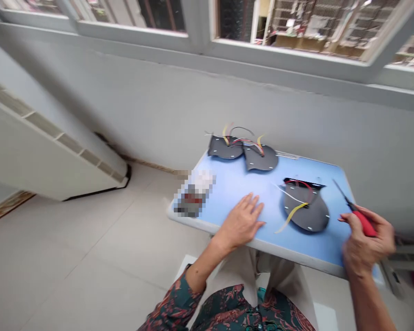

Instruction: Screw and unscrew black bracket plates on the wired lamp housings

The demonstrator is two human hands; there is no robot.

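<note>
My left hand (242, 219) lies flat on the blue tabletop near its front edge, fingers stretched out, with nothing in it. At the table's right side my right hand (369, 239) is wrapped round the red handle of a screwdriver (365, 223), whose thin dark shaft points up and to the left. Between my hands rests a dark rounded blower housing (308, 214) with yellow, white and red wires coming from its middle. Two similar dark housings sit at the back, one on the left (224, 148) and one beside it (266, 158), their wires sticking up.
The small blue table (227, 191) stands against a grey wall (152, 105) beneath a window. A pixelated item (193, 195) lies at the table's left edge. A white panel (55, 147) leans on the left, above the tiled floor (100, 257).
</note>
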